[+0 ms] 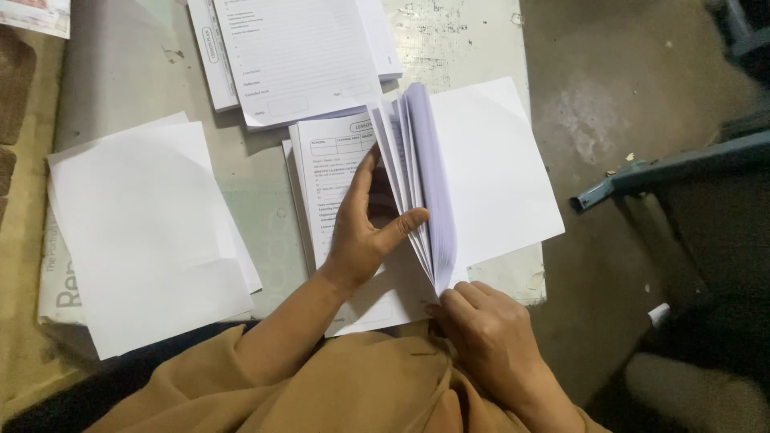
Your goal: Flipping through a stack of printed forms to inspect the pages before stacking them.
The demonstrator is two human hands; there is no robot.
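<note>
A thick stack of printed form sheets lies in the middle of the table. A sheaf of its pages stands lifted and fanned upright. My left hand rests on the printed sheet, its thumb pressed against the fanned pages, holding them up. My right hand pinches the near bottom edge of the same sheaf. Turned-over blank pages lie flat to the right of the fan.
A pile of blank white sheets lies at the left on a wrapped paper ream. Another stack of printed forms sits at the back. A grey metal bar crosses the floor at the right. My tan sleeves fill the bottom.
</note>
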